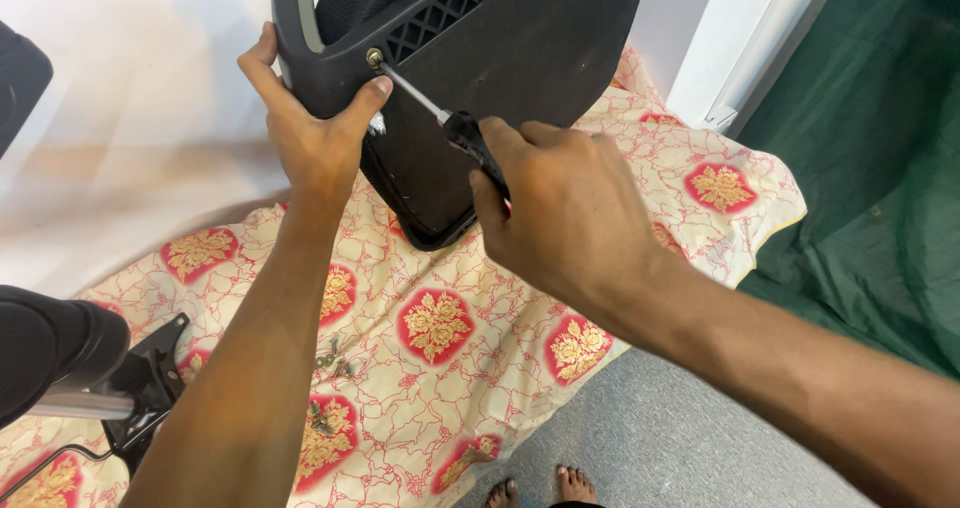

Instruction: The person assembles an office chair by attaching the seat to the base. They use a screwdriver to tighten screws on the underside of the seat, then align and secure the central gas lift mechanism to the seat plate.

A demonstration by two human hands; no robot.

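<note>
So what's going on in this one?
A person is working on a black chair part stood on a floral cloth on the floor. The left hand grips the part's edge, thumb beside a screw. The right hand holds a screwdriver, its tip set on that screw. A few loose screws lie on the cloth.

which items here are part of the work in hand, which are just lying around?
In use:
left hand gripping black chair part
right hand on screwdriver, tip at screw

Lying about:
patterned cloth
loose screws
chair mechanism
green sheet
</note>
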